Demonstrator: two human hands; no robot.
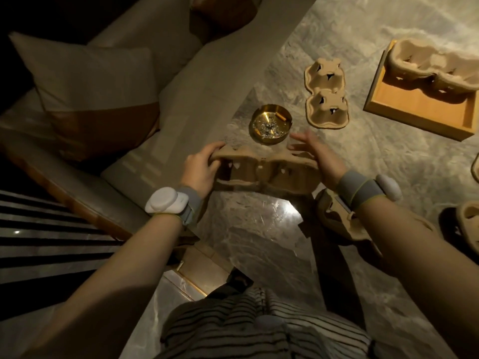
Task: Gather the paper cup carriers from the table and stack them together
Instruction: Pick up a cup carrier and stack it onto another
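Both hands hold a brown pulp two-cup carrier above the marble table. My left hand grips its left end, fingers wrapped over the rim. My right hand rests against its right end with the fingers spread. A second carrier lies upside down on the table beyond. A third carrier leans on the wooden tray at the far right. Another carrier lies under my right forearm, partly hidden. One more carrier shows at the right edge.
A brass ashtray with cigarette butts and ash stands just beyond the held carrier. A sofa with a beige and brown cushion runs along the table's left side. A striped rug lies at the lower left.
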